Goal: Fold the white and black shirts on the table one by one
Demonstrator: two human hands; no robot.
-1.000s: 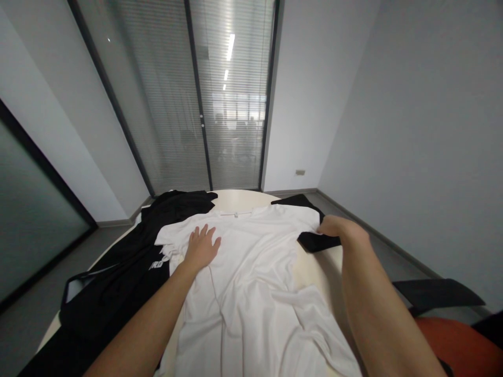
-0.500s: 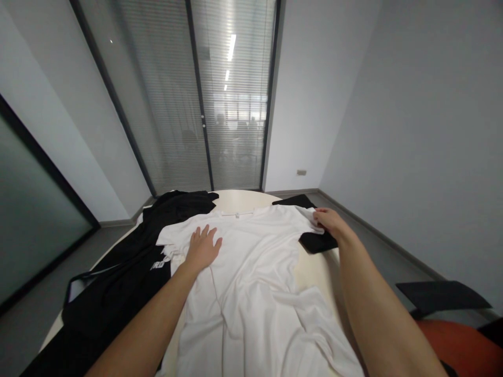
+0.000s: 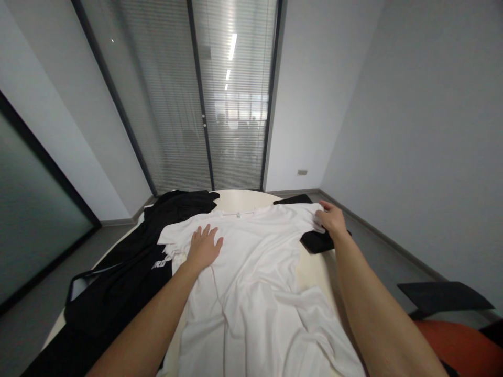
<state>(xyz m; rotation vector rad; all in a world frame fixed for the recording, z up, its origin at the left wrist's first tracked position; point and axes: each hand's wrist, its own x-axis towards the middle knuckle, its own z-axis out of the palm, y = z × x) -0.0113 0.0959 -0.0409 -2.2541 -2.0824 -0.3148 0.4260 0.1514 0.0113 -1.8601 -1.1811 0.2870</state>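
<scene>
A white T-shirt (image 3: 251, 251) lies spread on the table, its neckline at the far side and its lower part wrinkled towards me. My left hand (image 3: 204, 247) rests flat on the shirt's upper left, fingers spread and holding nothing. At the end of the right sleeve, my right hand (image 3: 332, 219) has its fingers closed on the hem; the fingertips are partly hidden. Under that sleeve and beside the hand is a black item (image 3: 317, 242), mostly covered by the shirt.
Black clothing (image 3: 113, 293), with white lettering on one piece, is heaped along the table's left side. The pale round table (image 3: 241, 199) shows behind the collar. To the right stands a chair with an orange seat (image 3: 456, 345). Glass panels with blinds (image 3: 236, 104) face me.
My right hand has shifted slightly right and its fingers have changed position at the sleeve hem. The sleeve end now lies a little straighter and further out. My left hand stays in place.
</scene>
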